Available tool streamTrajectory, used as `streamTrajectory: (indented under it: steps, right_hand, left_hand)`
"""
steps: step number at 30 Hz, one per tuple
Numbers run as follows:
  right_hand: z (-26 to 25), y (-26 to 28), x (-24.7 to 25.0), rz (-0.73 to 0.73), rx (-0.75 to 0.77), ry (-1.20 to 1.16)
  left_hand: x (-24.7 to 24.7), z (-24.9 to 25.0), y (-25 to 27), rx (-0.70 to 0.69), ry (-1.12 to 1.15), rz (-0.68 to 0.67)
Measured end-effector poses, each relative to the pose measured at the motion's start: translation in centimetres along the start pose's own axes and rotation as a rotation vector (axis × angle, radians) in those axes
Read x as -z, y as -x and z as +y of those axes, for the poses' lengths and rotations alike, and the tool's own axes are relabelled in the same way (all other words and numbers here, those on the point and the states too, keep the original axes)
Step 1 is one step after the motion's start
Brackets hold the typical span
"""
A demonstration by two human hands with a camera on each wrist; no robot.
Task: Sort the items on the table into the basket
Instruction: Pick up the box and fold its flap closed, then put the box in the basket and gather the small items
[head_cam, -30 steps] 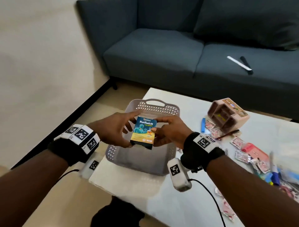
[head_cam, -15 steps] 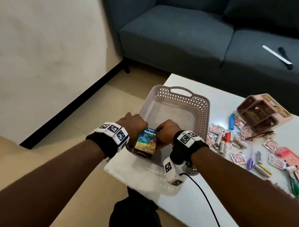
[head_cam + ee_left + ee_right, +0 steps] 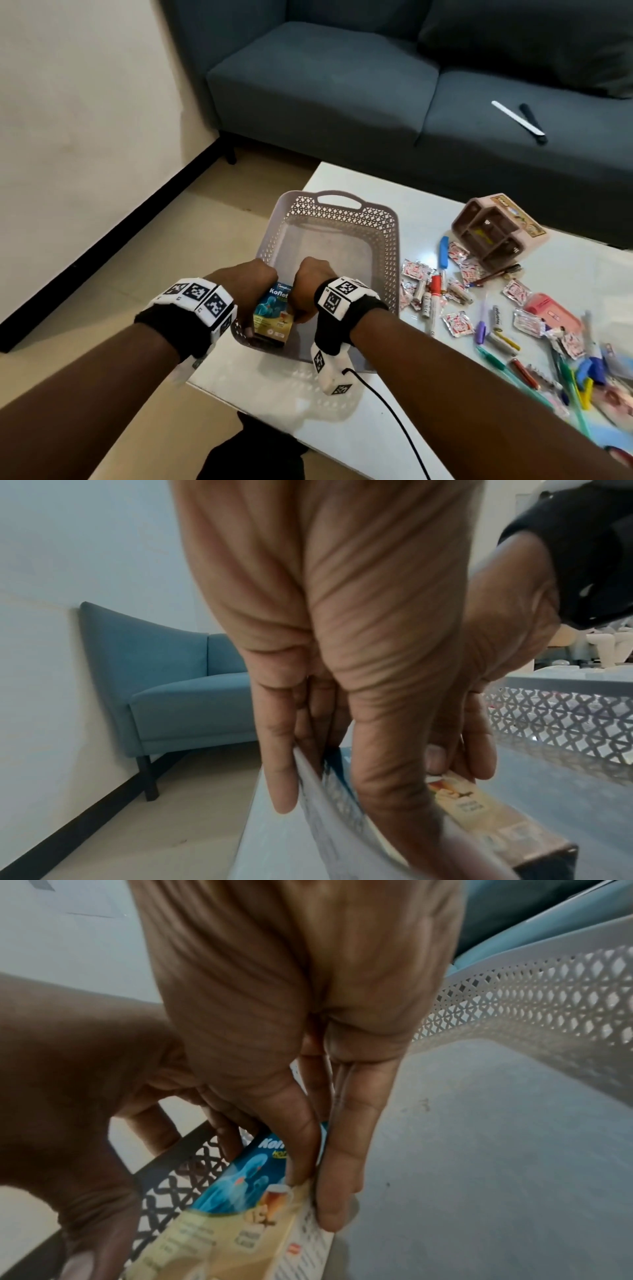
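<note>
A blue and cream Koflet box [image 3: 274,317] stands inside the grey lattice basket [image 3: 342,219], against its near left wall. My left hand [image 3: 251,291] holds the box from the left, with the thumb on its front face and one finger outside the basket wall [image 3: 284,777]. My right hand [image 3: 308,287] pinches the box's right edge between thumb and fingers [image 3: 342,1177]. In the right wrist view the box [image 3: 246,1204] leans on the lattice wall, and the basket floor [image 3: 496,1150] beside it is bare.
Right of the basket the white table [image 3: 376,178] holds several sachets [image 3: 454,323], pens and markers [image 3: 435,287], a pink case [image 3: 548,308] and a tipped pink organiser [image 3: 493,233]. A grey sofa [image 3: 325,85] stands behind, and the floor drops off at the left.
Both hands have carried the box from above the basket down into its near left corner. The view has tilted down and shifted.
</note>
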State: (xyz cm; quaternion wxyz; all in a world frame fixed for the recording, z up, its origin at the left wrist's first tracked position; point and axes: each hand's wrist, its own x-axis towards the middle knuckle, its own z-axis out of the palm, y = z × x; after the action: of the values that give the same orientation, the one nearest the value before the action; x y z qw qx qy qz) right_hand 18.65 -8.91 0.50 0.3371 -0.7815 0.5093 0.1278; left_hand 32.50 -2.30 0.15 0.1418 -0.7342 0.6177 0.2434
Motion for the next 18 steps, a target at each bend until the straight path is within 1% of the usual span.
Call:
streamTrajectory:
  steps: [3,4,6,7,8,9,12,14,16,18]
  right_hand:
    - [0.8,0.3,0.0,0.033,0.023,0.02]
    - [0.6,0.5,-0.2,0.039,0.04,0.008]
    - [0.7,0.9,-0.3,0.036,0.065,-0.028]
    - [0.6,1.3,-0.2,0.029,0.074,-0.047]
    - [0.9,1.8,0.1,0.038,0.087,-0.067]
    - [1.0,2.3,0.6,0.049,0.101,-0.08]
    - [2.1,4.8,3.8,0.15,0.192,-0.125]
    - [3.4,6.8,6.5,0.212,0.227,-0.16]
    - [5.5,9.1,9.0,0.242,0.177,-0.273]
    - [8.3,11.6,11.0,0.288,0.147,-0.444]
  left_hand:
    - [-0.6,0.4,0.0,-0.029,-0.049,-0.037]
    - [-0.8,0.2,0.1,-0.039,-0.074,-0.036]
    - [-0.4,0.6,0.4,-0.086,-0.109,0.015]
    - [0.0,0.9,0.8,-0.097,-0.171,-0.008]
    - [0.2,1.3,0.8,-0.089,-0.193,-0.038]
    - [0.3,1.4,1.1,-0.043,-0.186,-0.067]
    - [2.3,2.5,2.8,0.0,-0.343,-0.022]
    - [4.5,3.8,3.9,0.027,-0.383,0.0]
    - [6.5,5.7,4.8,0.021,-0.374,0.051]
    - [8.5,8.7,5.9,-0.036,-0.328,0.142]
